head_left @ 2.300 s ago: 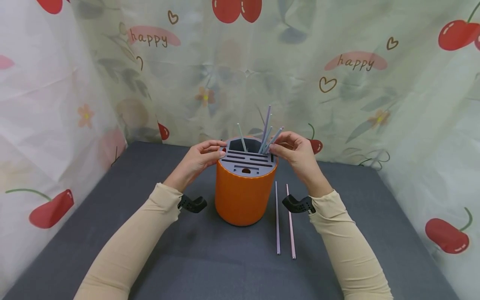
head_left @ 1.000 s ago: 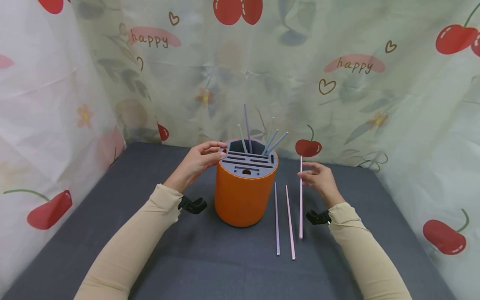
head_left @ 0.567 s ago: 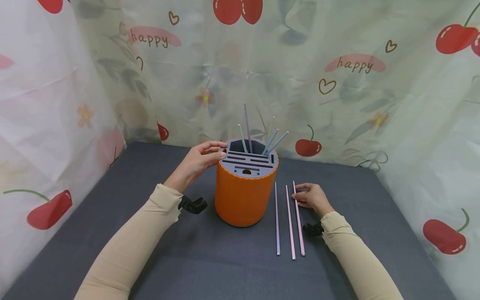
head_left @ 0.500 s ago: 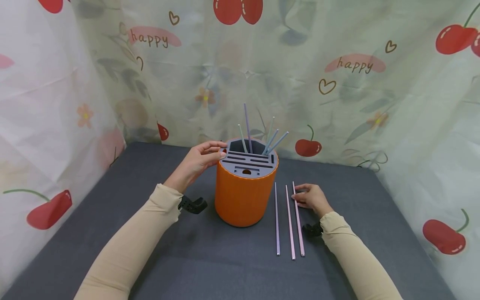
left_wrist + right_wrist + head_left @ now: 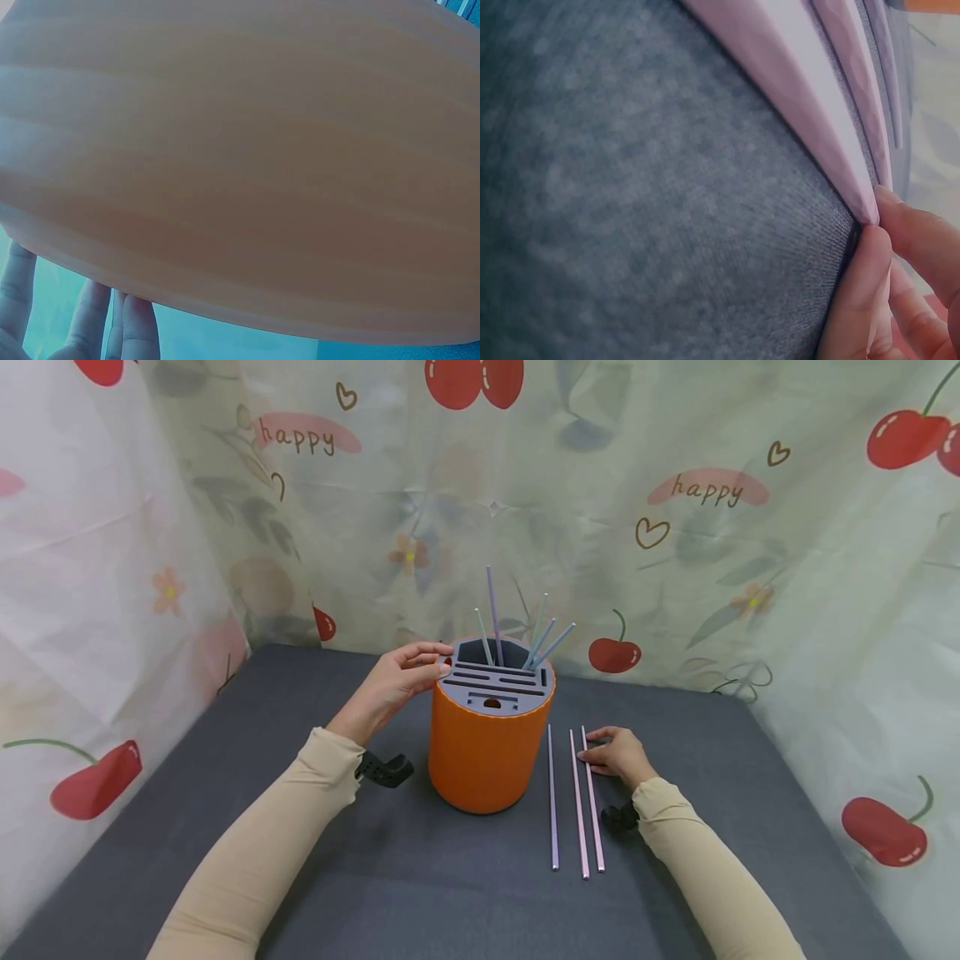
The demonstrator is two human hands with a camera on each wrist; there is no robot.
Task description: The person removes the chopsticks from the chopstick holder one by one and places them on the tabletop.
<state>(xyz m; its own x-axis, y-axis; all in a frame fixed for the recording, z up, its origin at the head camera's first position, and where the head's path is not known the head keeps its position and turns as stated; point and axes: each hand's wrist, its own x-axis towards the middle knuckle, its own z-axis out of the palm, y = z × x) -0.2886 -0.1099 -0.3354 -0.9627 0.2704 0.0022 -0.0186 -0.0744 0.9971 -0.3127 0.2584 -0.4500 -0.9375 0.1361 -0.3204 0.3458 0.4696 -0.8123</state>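
An orange cylindrical knife and utensil holder (image 5: 483,764) with a grey slotted top stands mid-table. My left hand (image 5: 392,687) rests on the left of its rim, its rather straight fingers touching the side, as the left wrist view shows along the holder wall (image 5: 247,172). To the right of the holder, my right hand (image 5: 621,755) pinches the far end of a pink chopstick (image 5: 593,810) between thumb and finger, down at the table. A second pink chopstick (image 5: 579,810) and a purple chopstick (image 5: 552,810) lie beside it, nearly parallel.
Several chopsticks lean in the holder's rear opening, among them a purple one (image 5: 492,606) and a blue one (image 5: 556,645). A dark grey cloth (image 5: 420,893) covers the table. Printed curtains (image 5: 480,527) hang behind and at both sides.
My right hand has come away from the holder's top with the pink chopstick, lowered it to the right of the other two, and shifted it slightly left. The left hand stays at the rim.
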